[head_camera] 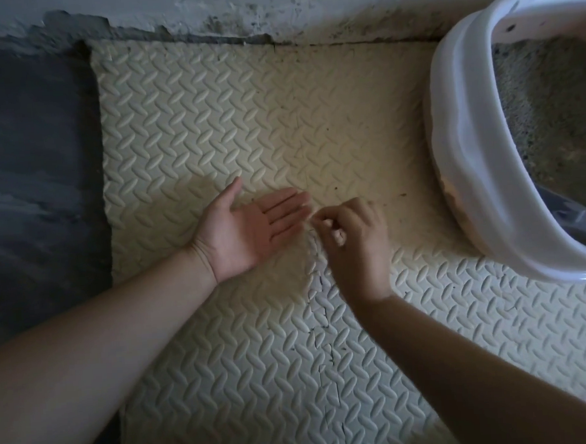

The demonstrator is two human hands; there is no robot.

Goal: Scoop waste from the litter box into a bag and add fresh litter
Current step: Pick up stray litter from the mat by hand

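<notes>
The white litter box (459, 163) sits at the right on the foam mat (210, 124), apart from both hands. Its stiff rim looks best to hold, and its grey litter (552, 103) is loose and apt to scatter. The left hand (247, 231) lies palm up, its grip empty; the right hand (350, 232) has its fingertips drawn together, on what I cannot tell.

A cream foam mat (244, 122) with a raised tread pattern covers the floor (34, 169), which shows dark and bare at left. A jagged seam (318, 289) joins its tiles. The litter box (450, 126) sits on the mat at right, with dark specks (403, 193) near it.
</notes>
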